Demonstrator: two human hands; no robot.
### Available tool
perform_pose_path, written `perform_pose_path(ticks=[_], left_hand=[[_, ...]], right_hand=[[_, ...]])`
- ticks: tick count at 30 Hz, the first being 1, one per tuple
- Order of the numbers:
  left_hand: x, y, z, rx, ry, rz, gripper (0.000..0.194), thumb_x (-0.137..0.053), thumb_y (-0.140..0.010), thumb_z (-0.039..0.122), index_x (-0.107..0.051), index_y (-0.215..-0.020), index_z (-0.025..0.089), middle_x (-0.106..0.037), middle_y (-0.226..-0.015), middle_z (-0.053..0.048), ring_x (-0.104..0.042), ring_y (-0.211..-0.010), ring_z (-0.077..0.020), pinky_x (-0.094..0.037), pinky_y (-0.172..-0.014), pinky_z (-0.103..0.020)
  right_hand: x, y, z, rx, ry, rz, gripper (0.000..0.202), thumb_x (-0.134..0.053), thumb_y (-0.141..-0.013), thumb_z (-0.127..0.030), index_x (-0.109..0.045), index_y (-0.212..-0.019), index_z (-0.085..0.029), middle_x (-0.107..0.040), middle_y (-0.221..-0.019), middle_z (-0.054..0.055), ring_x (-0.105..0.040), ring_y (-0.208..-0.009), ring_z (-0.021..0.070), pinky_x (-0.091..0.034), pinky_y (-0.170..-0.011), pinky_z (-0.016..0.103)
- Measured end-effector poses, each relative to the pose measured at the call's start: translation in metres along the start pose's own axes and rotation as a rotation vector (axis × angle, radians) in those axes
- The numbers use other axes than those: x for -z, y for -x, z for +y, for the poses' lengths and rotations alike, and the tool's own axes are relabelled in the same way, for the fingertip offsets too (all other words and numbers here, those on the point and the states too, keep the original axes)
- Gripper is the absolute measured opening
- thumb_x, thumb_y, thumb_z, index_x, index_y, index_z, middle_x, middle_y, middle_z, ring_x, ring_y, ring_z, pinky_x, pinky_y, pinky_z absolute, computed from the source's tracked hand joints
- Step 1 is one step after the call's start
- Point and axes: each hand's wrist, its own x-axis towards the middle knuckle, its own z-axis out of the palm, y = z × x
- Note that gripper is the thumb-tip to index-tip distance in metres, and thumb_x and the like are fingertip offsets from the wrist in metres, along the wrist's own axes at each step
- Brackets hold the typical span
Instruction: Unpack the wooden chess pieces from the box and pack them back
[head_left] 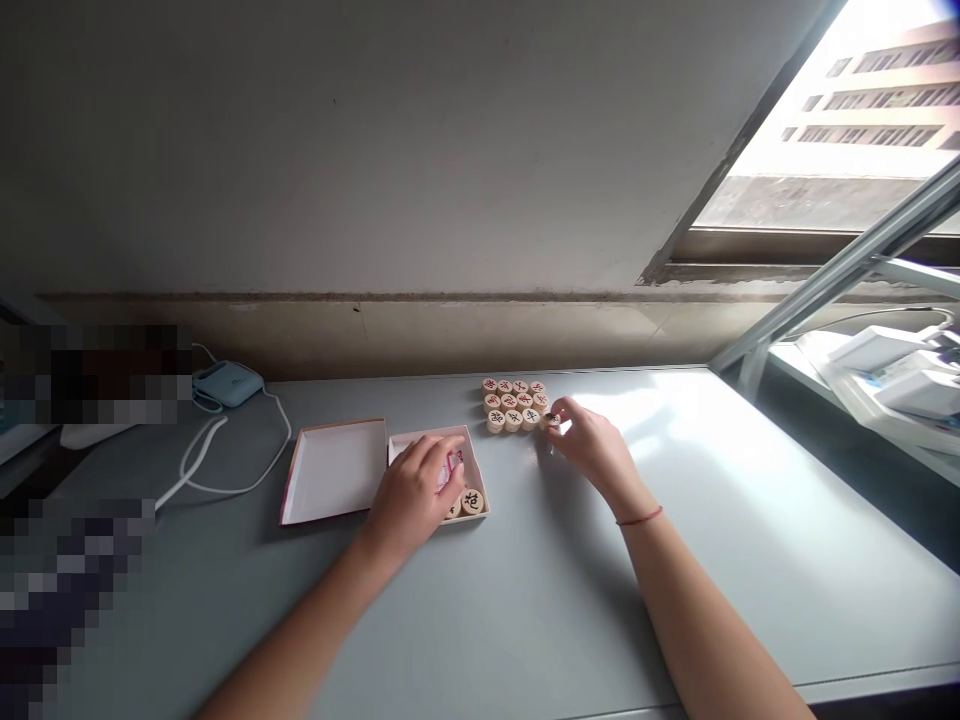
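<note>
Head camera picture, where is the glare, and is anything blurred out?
Head view: window blown out white, sunlight glare on the table beside the right hand; wall dim; two pixelated patches at left; the wooden pieces small but legible.

Desk (525, 600) pale grey-blue. Round game pieces (514, 403) light tan wood, marked in red or black characters. Box tray (480, 470) and lid (334, 470) white inside, reddish-pink edges. Thin red string bracelet (640, 518). Light blue device (227, 383), white cable (202, 450)
</note>
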Motion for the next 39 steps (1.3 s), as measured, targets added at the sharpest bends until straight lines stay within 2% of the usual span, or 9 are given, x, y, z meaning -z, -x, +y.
perform_pose_path(ticks=[5, 8, 13, 18, 22, 27, 32, 35, 39], left_hand=[[0.019, -0.009, -0.009, 0.169, -0.174, -0.051, 0.023, -0.043, -0.093, 0.025, -0.065, -0.099, 0.022, -0.071, -0.093, -0.004, -0.064, -0.088, -0.0227, -0.045, -0.079, -0.037], [0.044, -0.015, -0.022, 0.249, -0.117, -0.207, 0.031, -0.038, -0.093, 0.028, -0.068, -0.087, 0.022, -0.069, -0.087, -0.003, -0.063, -0.083, -0.0206, -0.044, -0.077, -0.034], [0.070, -0.003, -0.041, 0.182, -0.019, -0.498, 0.029, -0.063, -0.076, 0.056, -0.074, -0.084, 0.030, -0.061, -0.093, -0.002, -0.056, -0.097, -0.0236, -0.045, -0.084, -0.034], [0.068, 0.010, -0.044, 0.211, -0.035, -0.610, 0.032, -0.070, -0.069, 0.056, -0.075, -0.091, 0.034, -0.057, -0.097, -0.004, -0.051, -0.101, -0.0267, -0.043, -0.087, -0.039], [0.064, 0.009, -0.044, 0.216, -0.024, -0.541, 0.024, -0.070, -0.073, 0.051, -0.074, -0.087, 0.032, -0.059, -0.096, -0.003, -0.052, -0.102, -0.0257, -0.042, -0.090, -0.041], [0.062, 0.003, -0.032, 0.166, 0.134, -0.328, 0.026, -0.059, -0.084, 0.049, -0.071, -0.090, 0.026, -0.063, -0.091, -0.002, -0.058, -0.092, -0.0205, -0.045, -0.088, -0.036], [0.058, 0.002, -0.012, 0.164, 0.337, -0.345, 0.030, -0.052, -0.090, 0.048, -0.070, -0.085, 0.024, -0.063, -0.090, -0.001, -0.061, -0.080, -0.0153, -0.050, -0.072, -0.025], [0.059, 0.004, -0.013, 0.137, 0.279, -0.338, 0.029, -0.055, -0.088, 0.049, -0.070, -0.097, 0.025, -0.064, -0.096, -0.003, -0.061, -0.088, -0.0180, -0.051, -0.080, -0.029], [0.068, 0.007, -0.028, 0.127, 0.082, -0.427, 0.034, -0.069, -0.077, 0.048, -0.070, -0.106, 0.031, -0.063, -0.103, -0.002, -0.057, -0.102, -0.0233, -0.048, -0.089, -0.035]], right_hand=[[0.010, 0.002, -0.006, 0.018, -0.017, 0.024, 0.022, -0.055, -0.080, -0.032, -0.054, -0.101, -0.025, -0.067, -0.096, 0.005, -0.058, -0.066, 0.0180, -0.037, -0.054, 0.027], [0.019, 0.010, -0.028, 0.107, -0.152, 0.079, 0.024, -0.052, -0.086, -0.038, -0.056, -0.104, -0.023, -0.066, -0.096, 0.007, -0.059, -0.069, 0.0180, -0.040, -0.057, 0.028], [0.013, 0.034, -0.073, 0.357, -0.434, -0.324, 0.032, -0.044, -0.093, -0.047, -0.058, -0.108, -0.023, -0.065, -0.072, 0.000, -0.054, -0.055, 0.0128, -0.038, -0.053, 0.024], [0.002, 0.043, -0.084, 0.382, -0.429, -0.388, 0.035, -0.044, -0.093, -0.047, -0.059, -0.110, -0.021, -0.063, -0.069, 0.000, -0.051, -0.052, 0.0117, -0.035, -0.048, 0.023], [-0.001, 0.043, -0.084, 0.397, -0.381, -0.243, 0.028, -0.046, -0.093, -0.043, -0.061, -0.102, -0.020, -0.063, -0.074, 0.002, -0.054, -0.056, 0.0132, -0.041, -0.052, 0.026], [-0.002, 0.056, -0.099, 0.689, -0.539, -0.010, 0.025, -0.055, -0.088, -0.024, -0.058, -0.113, -0.024, -0.061, -0.118, 0.010, -0.061, -0.099, 0.0206, -0.053, -0.078, 0.034], [0.003, 0.067, -0.107, 0.869, -0.555, -0.001, 0.022, -0.047, -0.092, -0.015, -0.062, -0.106, -0.025, -0.067, -0.105, 0.006, -0.063, -0.088, 0.0166, -0.053, -0.076, 0.031], [0.011, 0.059, -0.097, 0.797, -0.470, 0.037, 0.022, -0.046, -0.092, -0.018, -0.065, -0.100, -0.024, -0.067, -0.098, 0.007, -0.063, -0.083, 0.0176, -0.052, -0.070, 0.031], [0.020, 0.039, -0.070, 0.529, -0.255, 0.017, 0.022, -0.046, -0.088, -0.019, -0.066, -0.098, -0.024, -0.069, -0.088, 0.006, -0.063, -0.073, 0.0180, -0.048, -0.060, 0.029]])
